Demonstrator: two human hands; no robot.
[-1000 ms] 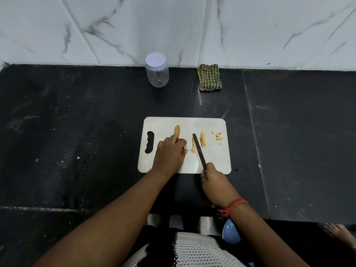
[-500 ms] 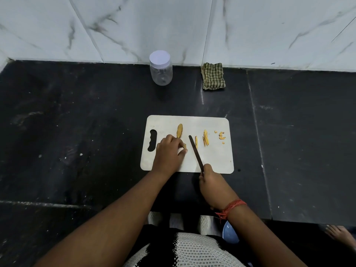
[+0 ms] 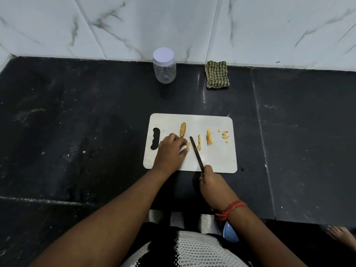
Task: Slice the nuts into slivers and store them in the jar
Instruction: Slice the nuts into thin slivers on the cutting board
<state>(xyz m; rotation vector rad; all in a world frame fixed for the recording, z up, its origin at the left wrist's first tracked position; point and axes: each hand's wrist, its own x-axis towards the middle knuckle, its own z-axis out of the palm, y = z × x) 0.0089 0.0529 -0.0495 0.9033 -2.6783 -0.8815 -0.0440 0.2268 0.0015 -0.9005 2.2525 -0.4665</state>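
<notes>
A white cutting board [image 3: 212,160] lies on the black stone counter [image 3: 77,132], its long side running left to right and its handle slot at the left end. On it, the left hand [image 3: 170,152] rests palm down with fingers bent, thumb and fingertips pinching a small nut piece [image 3: 188,145] against the board; most of that piece is hidden under the fingers, so its shape is hard to judge. Just beyond the fingers lies a whole nut [image 3: 182,129], long axis running away from the person and slightly tilted. The right hand [image 3: 213,186] is curled around the handle of a knife [image 3: 196,153], and the handle itself is fully covered by the fist. The dark blade runs diagonally from the near board edge up and left, tip close beside the held piece; whether the edge touches the board cannot be told. Right of the blade lie a single sliver [image 3: 199,145] and a small cluster of slivers [image 3: 209,139], all lengthwise away from the person. Further right are small crumbs [image 3: 225,134].

The clear jar [image 3: 164,68], its white lid on, stands upright at the back of the counter against the marble wall, well apart from the board. A folded checked cloth [image 3: 217,74] lies to its right. An orange thread [image 3: 232,208] circles the right wrist.
</notes>
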